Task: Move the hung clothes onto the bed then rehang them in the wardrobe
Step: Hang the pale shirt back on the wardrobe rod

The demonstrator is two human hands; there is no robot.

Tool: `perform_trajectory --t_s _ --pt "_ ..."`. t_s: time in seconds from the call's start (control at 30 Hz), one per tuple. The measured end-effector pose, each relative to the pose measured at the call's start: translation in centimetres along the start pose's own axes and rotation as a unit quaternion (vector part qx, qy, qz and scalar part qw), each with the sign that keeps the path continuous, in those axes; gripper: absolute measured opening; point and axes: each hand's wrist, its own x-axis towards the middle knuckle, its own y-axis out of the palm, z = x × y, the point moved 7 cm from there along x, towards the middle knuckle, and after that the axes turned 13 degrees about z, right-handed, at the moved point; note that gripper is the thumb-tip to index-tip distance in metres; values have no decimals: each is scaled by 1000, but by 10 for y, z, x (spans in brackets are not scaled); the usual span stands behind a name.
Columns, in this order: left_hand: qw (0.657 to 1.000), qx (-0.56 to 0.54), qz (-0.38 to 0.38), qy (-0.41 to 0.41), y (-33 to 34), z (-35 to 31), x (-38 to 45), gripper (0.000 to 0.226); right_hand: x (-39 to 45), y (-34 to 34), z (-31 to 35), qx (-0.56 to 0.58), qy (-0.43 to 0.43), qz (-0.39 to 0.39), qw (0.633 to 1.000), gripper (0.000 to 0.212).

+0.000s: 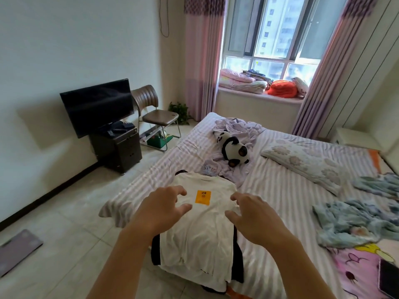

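From the head camera I see a white T-shirt (194,225) lying face up on the near left corner of the bed (280,190), spread over darker garments (155,251) whose black edges show along both its sides. Its hem hangs over the near edge of the mattress, and hanger hooks (206,170) poke out at the collar end, far from me. My left hand (160,209) and right hand (251,216) hover just above the chest of the shirt, fingers spread and slightly curled, holding nothing; I cannot tell whether the fingertips touch the cloth.

Farther along the bed a panda plush toy (234,148) lies on a crumpled lilac sheet (237,126), with a flowered pillow (302,162) to the right and bunched blue-grey cloth (354,221) at the near right. A television (98,105) stands on a dark cabinet (117,147) on the left, a brown chair (155,113) beside it. Folded bedding (244,79) and an orange blanket (281,88) sit on the far windowsill.

The shirt carries an orange patch (203,197) with small print, too small to read.
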Motion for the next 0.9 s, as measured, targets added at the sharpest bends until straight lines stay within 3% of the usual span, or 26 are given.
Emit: perform_trajectory --t_s 0.63,0.9 --pt "999 7 32 -36 -26 34 313 39 315 -51 -76 6 25 17 1000 32" --pt "998 31 53 -7 -22 64 436 36 429 -43 -94 23 74 10 997 28"
